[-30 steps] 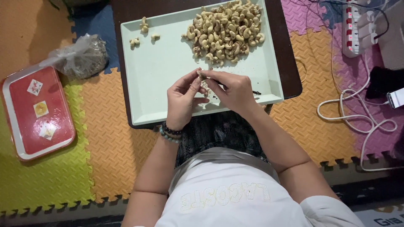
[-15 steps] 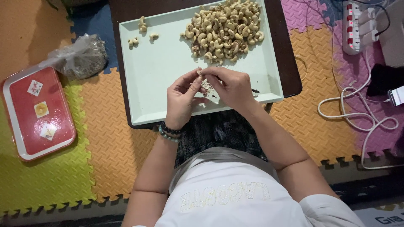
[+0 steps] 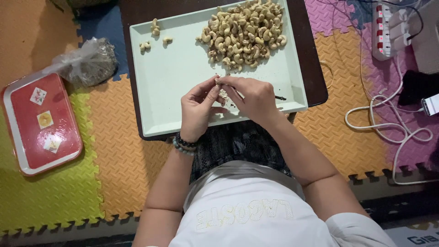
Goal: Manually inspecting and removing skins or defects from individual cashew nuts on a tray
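Note:
Over the near edge of a pale green tray (image 3: pixel 173 77), my left hand (image 3: pixel 197 109) and my right hand (image 3: pixel 253 97) meet, fingertips pinched together on one cashew nut (image 3: pixel 220 81). A thin dark tool pokes out past my right hand; its grip is hidden. A big heap of cashews (image 3: pixel 243 33) fills the tray's far right part. A few separate cashews (image 3: pixel 155 34) lie near the far left corner. Small bits of skin lie on the tray under my hands. A beaded bracelet circles my left wrist.
The green tray rests on a dark low table (image 3: pixel 315 77). A red tray (image 3: pixel 39 123) with small stickers lies on the foam mat at left, beside a tied plastic bag (image 3: pixel 87 61). White cables (image 3: pixel 388 123), a power strip (image 3: pixel 388 27) and a phone lie at right.
Both hands have stayed together over the tray's near edge, with only small finger shifts on the cashew. Nothing else has moved.

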